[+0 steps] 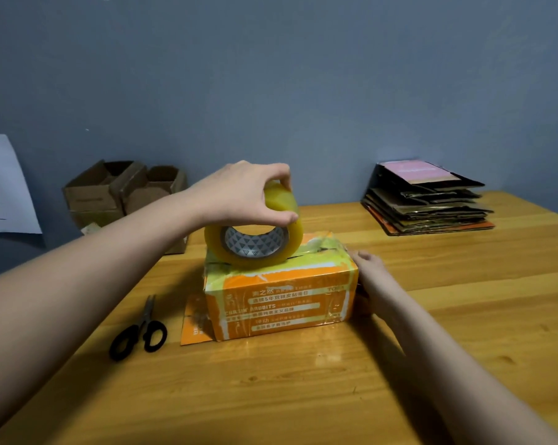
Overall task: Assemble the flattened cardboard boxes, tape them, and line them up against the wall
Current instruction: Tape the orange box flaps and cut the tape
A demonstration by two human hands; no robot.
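An orange cardboard box (284, 303) with white print stands assembled in the middle of the wooden table (464, 316). A roll of clear yellowish tape (255, 245) rests on edge on the box's top. My left hand (248, 194) grips the roll from above. My right hand (372, 277) presses against the box's right end, fingers partly hidden behind it. One orange flap (196, 322) lies flat on the table at the box's lower left.
Black scissors (139, 332) lie left of the box. Two open brown boxes (123, 194) stand against the blue-grey wall at the back left. A stack of flattened cardboard (428, 200) sits at the back right. A white sheet (5, 184) hangs on the wall at left.
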